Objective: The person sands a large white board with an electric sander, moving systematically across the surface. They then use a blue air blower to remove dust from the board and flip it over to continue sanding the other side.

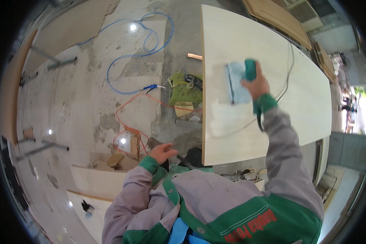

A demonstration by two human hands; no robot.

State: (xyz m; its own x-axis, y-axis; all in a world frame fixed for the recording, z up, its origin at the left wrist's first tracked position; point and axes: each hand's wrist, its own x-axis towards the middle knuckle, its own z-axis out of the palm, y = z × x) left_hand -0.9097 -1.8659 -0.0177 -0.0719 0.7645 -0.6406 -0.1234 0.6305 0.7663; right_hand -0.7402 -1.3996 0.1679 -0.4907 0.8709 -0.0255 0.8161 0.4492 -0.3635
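Note:
My right hand (257,85) is wrapped round the green body of a corded power sander (251,69). Its flat rectangular base looks pale blue and slightly blurred, resting on a large cream-white panel (236,134). A dark cord (286,87) runs from near my right wrist across the panel's surface. Beside the panel's near left corner, my left hand (162,152) hangs in the air with its fingers loosely stretched, holding nothing. The underside of the sander is hidden against the panel.
A blue air hose (108,71) with a blow gun (150,87) lies on the worn floor to the left. An orange cord (117,112) loops nearer me. A green bag (185,95) with tools sits beside the panel. Brown boards (278,18) stand beyond it.

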